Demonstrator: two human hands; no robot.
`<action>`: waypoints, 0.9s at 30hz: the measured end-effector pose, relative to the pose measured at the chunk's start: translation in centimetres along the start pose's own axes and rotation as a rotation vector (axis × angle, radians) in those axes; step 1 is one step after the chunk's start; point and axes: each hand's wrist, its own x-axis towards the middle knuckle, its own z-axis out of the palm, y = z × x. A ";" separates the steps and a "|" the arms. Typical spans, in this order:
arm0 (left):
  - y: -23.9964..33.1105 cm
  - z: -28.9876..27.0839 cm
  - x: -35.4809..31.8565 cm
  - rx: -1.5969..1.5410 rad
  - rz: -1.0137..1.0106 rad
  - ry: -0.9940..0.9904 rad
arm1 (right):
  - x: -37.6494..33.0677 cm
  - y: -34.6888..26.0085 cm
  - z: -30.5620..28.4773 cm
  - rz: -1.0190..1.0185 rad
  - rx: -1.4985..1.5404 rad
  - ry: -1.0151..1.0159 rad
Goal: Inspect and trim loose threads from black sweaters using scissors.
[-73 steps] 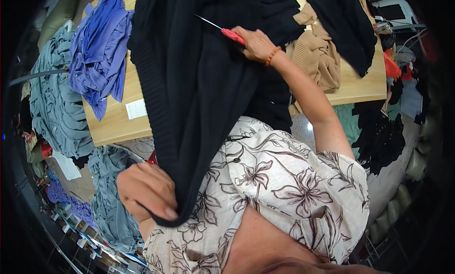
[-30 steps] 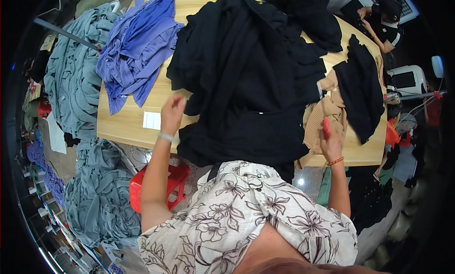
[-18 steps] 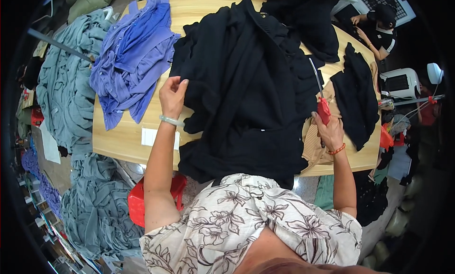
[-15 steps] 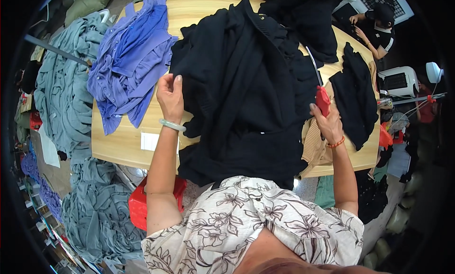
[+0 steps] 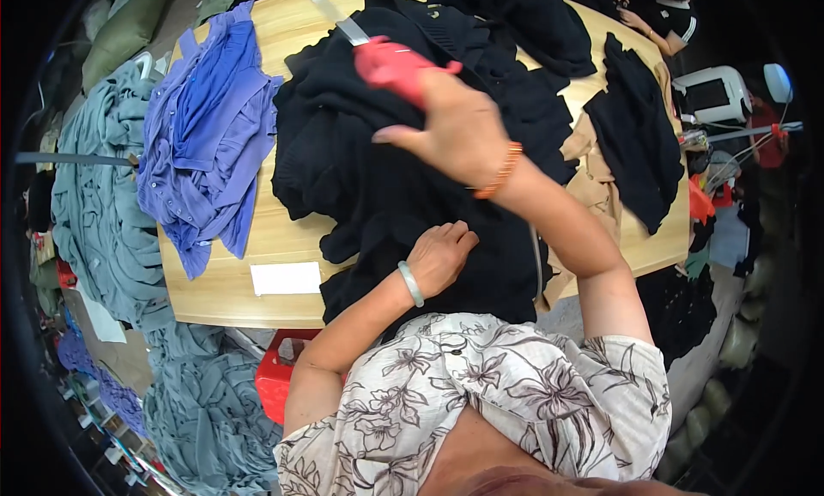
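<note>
A black knit garment (image 5: 369,153) lies heaped and spread over the middle of the wooden table, hanging down its near edge against me. My left hand (image 5: 442,254) rests low on it, fingers curled and closed on the cloth. Above the garment is my right hand (image 5: 468,123), closed round the red handle of a pair of scissors (image 5: 390,67). Their metal blades point to the far left and are smeared by motion. The palm side of the right hand is hidden.
Purple buttoned cardigans (image 5: 210,136) lie at the table's left by a white paper (image 5: 285,279). More black garments (image 5: 639,144) and a beige knit piece (image 5: 592,170) are at right. Grey-green cloth (image 5: 103,178) and a red stool (image 5: 279,380) stand left. A co-worker (image 5: 657,15) sits far right.
My right hand has swung left and away across the garment with the scissors. The left hand has come from the garment's left edge to its near middle. My view has shifted slightly.
</note>
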 end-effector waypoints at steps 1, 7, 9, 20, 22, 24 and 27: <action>0.1 0.3 -0.3 0.000 -0.001 0.001 | 0.6 -1.4 1.7 -0.024 -0.023 -0.023; 1.8 0.0 -2.0 -0.007 -0.008 -0.043 | 6.7 0.2 11.7 0.080 -0.181 -0.066; 2.3 -0.9 -3.4 -0.001 -0.070 -0.016 | 7.4 0.8 9.9 0.091 -0.081 -0.126; 2.7 -4.5 -9.0 -0.001 -0.292 0.095 | -17.8 21.5 -13.8 0.605 0.233 0.092; 2.0 -2.6 -9.0 0.091 -0.264 -0.008 | -27.2 22.5 -12.0 0.793 0.105 -0.047; 0.3 -0.4 -9.4 0.136 -0.240 -0.060 | -35.7 21.8 -9.3 0.748 -0.341 -0.043; -1.4 0.9 -9.7 0.062 -0.357 -0.060 | -39.3 16.9 -9.2 0.971 -0.506 -0.339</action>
